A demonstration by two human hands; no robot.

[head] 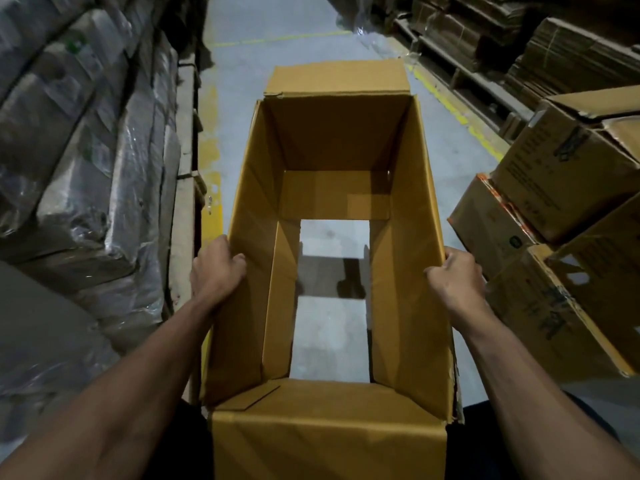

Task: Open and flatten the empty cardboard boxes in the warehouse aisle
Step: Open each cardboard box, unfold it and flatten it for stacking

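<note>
An empty yellow-brown cardboard box [339, 143] is held up in front of me, open at the top. Its bottom flaps hang apart, so the grey floor shows through the gap. My left hand [216, 268] grips the top edge of the left wall, fingers curled over the rim. On the opposite side my right hand [455, 275] clasps the rim of the right wall the same way. One top flap [329, 441] folds down toward my body, and another [336, 76] sticks out on the far side.
Plastic-wrapped bundles [86, 150] are stacked along the left. Printed cardboard boxes [561, 188] pile up close on the right, with flattened cardboard stacks [571, 53] on pallets behind. The grey aisle floor [277, 26] with yellow lines runs ahead.
</note>
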